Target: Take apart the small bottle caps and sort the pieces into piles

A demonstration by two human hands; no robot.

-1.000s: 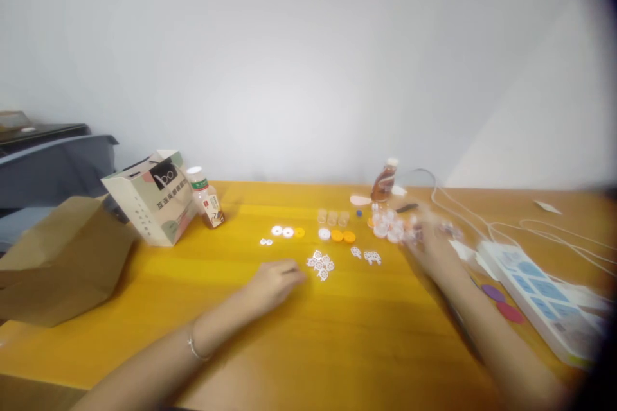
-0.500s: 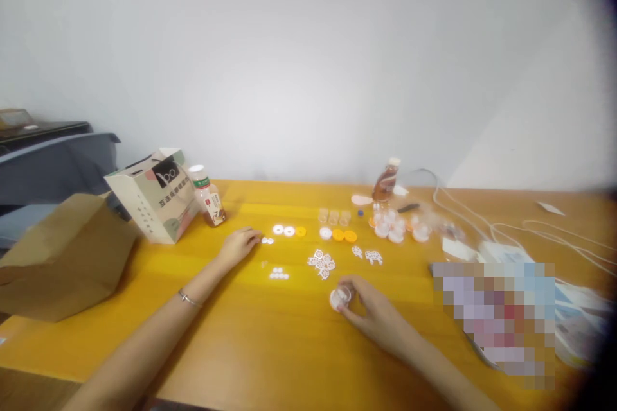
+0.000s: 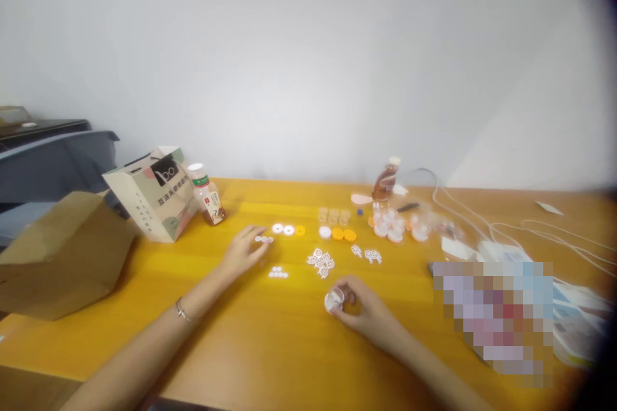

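My right hand (image 3: 359, 311) rests on the yellow table (image 3: 270, 334), fingers curled round a small clear round container (image 3: 333, 299). My left hand (image 3: 243, 248) reaches forward with its fingertips at a pair of tiny white discs (image 3: 263, 239); its fingers are loosely spread. A row of small white pieces (image 3: 278, 274) lies between my hands. White lacy cut-outs (image 3: 321, 262) lie just beyond my right hand. Behind them sit white and orange rings (image 3: 288, 230) and orange lids (image 3: 344, 235).
A printed paper bag (image 3: 154, 196) and a small bottle (image 3: 206, 195) stand at the back left, a brown paper bag (image 3: 62, 257) nearer. A cluster of clear containers (image 3: 398, 226), a brown bottle (image 3: 384, 181), white cables (image 3: 486, 221) and a blurred box (image 3: 496, 314) lie on the right.
My right hand drew back from the far containers to the near table with one small container. My left hand moved forward and left to the tiny white discs, leaving small white pieces behind.
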